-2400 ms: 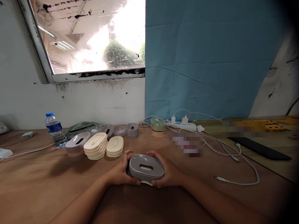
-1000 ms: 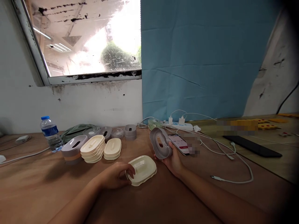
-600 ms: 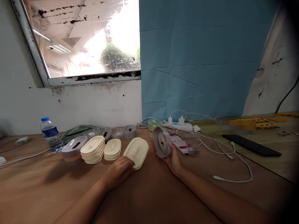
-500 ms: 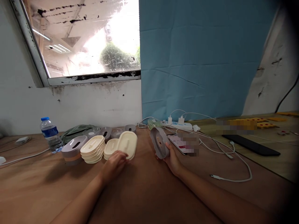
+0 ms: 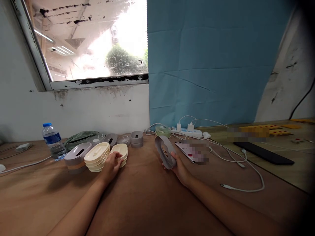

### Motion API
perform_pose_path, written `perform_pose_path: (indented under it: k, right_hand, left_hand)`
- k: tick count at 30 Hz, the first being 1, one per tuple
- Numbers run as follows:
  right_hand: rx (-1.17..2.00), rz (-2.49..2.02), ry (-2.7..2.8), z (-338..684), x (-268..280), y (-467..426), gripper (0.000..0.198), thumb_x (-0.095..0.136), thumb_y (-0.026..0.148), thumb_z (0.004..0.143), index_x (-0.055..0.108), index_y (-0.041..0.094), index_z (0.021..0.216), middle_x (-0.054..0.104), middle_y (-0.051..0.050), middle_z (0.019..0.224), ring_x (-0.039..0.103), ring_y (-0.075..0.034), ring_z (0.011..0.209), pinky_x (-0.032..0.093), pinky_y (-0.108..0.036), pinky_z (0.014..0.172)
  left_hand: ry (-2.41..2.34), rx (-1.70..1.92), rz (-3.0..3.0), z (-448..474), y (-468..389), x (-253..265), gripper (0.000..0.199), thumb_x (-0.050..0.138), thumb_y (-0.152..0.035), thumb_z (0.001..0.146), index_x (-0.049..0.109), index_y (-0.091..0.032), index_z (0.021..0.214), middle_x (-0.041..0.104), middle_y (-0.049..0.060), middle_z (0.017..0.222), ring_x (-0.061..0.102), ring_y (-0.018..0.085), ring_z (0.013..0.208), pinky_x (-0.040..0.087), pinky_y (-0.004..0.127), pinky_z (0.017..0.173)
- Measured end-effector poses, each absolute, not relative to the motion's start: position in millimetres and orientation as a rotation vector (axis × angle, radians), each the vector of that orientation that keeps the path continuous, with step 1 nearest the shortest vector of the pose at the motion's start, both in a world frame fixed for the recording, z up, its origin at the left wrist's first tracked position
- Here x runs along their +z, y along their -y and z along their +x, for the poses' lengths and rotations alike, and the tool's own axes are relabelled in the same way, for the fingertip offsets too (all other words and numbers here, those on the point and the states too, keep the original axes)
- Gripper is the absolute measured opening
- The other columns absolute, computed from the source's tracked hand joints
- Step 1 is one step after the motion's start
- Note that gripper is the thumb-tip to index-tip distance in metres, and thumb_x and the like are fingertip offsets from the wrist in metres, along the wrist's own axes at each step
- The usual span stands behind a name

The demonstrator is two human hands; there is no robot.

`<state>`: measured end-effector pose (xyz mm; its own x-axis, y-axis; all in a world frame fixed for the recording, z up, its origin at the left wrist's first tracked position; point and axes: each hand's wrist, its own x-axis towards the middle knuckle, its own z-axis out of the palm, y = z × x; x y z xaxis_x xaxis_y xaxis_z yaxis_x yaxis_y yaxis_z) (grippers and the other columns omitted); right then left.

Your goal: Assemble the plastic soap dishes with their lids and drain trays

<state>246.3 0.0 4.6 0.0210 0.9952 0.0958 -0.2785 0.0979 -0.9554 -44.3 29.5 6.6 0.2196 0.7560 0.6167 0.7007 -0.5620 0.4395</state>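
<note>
My left hand (image 5: pixel 112 164) is at the front of the right-hand stack of cream oval lids (image 5: pixel 122 150), its curled fingers on the top lid. Beside it on the left stands a taller stack of cream lids (image 5: pixel 96 152) with wavy edges. My right hand (image 5: pixel 180 168) grips a grey-lilac oval ring-shaped piece (image 5: pixel 162 152), held tilted on its side above the table with its slot showing inside. The fingers behind this piece are mostly hidden.
Left of the lids are a stack of lilac containers (image 5: pixel 78 155) and a water bottle (image 5: pixel 52 141). Grey pieces (image 5: pixel 136 139) stand behind. A phone (image 5: pixel 190 152), white cables (image 5: pixel 256 189), a power strip (image 5: pixel 192 131), a tape roll (image 5: pixel 162 130) and a black bar (image 5: pixel 265 153) lie right.
My left hand has moved left, bringing the tilted cream lid down onto the right-hand stack. The grey-lilac piece in my right hand has shifted slightly left and turned a little.
</note>
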Motion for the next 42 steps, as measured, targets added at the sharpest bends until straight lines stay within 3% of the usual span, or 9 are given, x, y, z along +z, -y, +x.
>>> perform_pose_path:
  k: [8, 18, 25, 31, 34, 38, 42]
  right_hand:
    - [1.293, -0.879, 1.032, 245.7, 5.4, -0.3, 0.033, 0.043, 0.049, 0.077, 0.054, 0.021, 0.092, 0.063, -0.003, 0.078, 0.059, -0.018, 0.064, 0.047, -0.031, 0.056]
    - [1.29, -0.878, 1.063, 248.4, -3.7, -3.6, 0.036, 0.044, 0.049, 0.077, 0.053, 0.02, 0.096, 0.063, -0.003, 0.085, 0.06, -0.02, 0.071, 0.047, -0.032, 0.063]
    - [1.312, -0.862, 0.969, 243.5, 4.1, -1.0, 0.034, 0.046, 0.051, 0.073, 0.056, 0.02, 0.083, 0.062, -0.002, 0.073, 0.058, -0.018, 0.062, 0.044, -0.029, 0.056]
    - [1.275, -0.859, 0.989, 240.7, -2.1, -5.1, 0.029, 0.051, 0.049, 0.072, 0.055, 0.021, 0.077, 0.06, 0.0, 0.071, 0.056, -0.017, 0.063, 0.045, -0.029, 0.059]
    - [1.237, -0.848, 1.01, 234.3, -4.7, -6.7, 0.029, 0.06, 0.043, 0.068, 0.055, 0.021, 0.086, 0.062, 0.0, 0.076, 0.058, -0.018, 0.07, 0.045, -0.031, 0.066]
    - [1.154, -0.826, 1.023, 225.1, -6.7, -14.3, 0.041, 0.069, 0.033, 0.059, 0.05, 0.023, 0.095, 0.062, -0.001, 0.09, 0.058, -0.019, 0.081, 0.044, -0.03, 0.072]
    - [1.077, -0.835, 0.994, 222.8, -9.6, -34.5, 0.04, 0.069, 0.032, 0.058, 0.048, 0.024, 0.091, 0.062, -0.001, 0.088, 0.059, -0.018, 0.079, 0.045, -0.029, 0.07]
  left_hand:
    - [-1.576, 1.25, 2.405, -41.5, -26.9, 9.4, 0.008, 0.046, -0.023, 0.074, 0.042, -0.019, 0.08, 0.054, 0.003, 0.08, 0.054, 0.018, 0.078, 0.042, 0.031, 0.071]
    - [-1.685, 1.171, 2.421, -38.9, -24.2, 11.1, 0.009, 0.043, -0.02, 0.073, 0.044, -0.018, 0.082, 0.053, 0.004, 0.082, 0.051, 0.019, 0.079, 0.04, 0.033, 0.073]
    - [-1.718, 1.22, 2.566, -41.1, -28.8, 7.3, 0.018, 0.047, -0.019, 0.071, 0.047, -0.017, 0.088, 0.054, 0.007, 0.089, 0.049, 0.023, 0.09, 0.038, 0.039, 0.081]
    - [-1.409, 1.306, 2.905, -4.6, -4.4, 9.5, 0.018, 0.045, -0.017, 0.075, 0.05, -0.016, 0.092, 0.053, 0.01, 0.101, 0.046, 0.022, 0.1, 0.037, 0.038, 0.087]
    - [-0.988, 1.277, 3.272, 23.4, 2.8, 1.1, 0.02, 0.043, -0.016, 0.078, 0.054, -0.017, 0.095, 0.057, 0.007, 0.1, 0.047, 0.02, 0.101, 0.034, 0.037, 0.092]
    - [-0.444, 1.51, 3.522, 56.3, -13.1, -11.7, 0.019, 0.046, -0.02, 0.079, 0.057, -0.021, 0.096, 0.061, 0.002, 0.1, 0.047, 0.018, 0.106, 0.029, 0.035, 0.097]
    - [-0.546, 1.447, 3.633, 80.4, -44.6, -14.2, 0.022, 0.042, -0.02, 0.083, 0.055, -0.019, 0.1, 0.06, 0.003, 0.105, 0.047, 0.019, 0.108, 0.031, 0.036, 0.095]
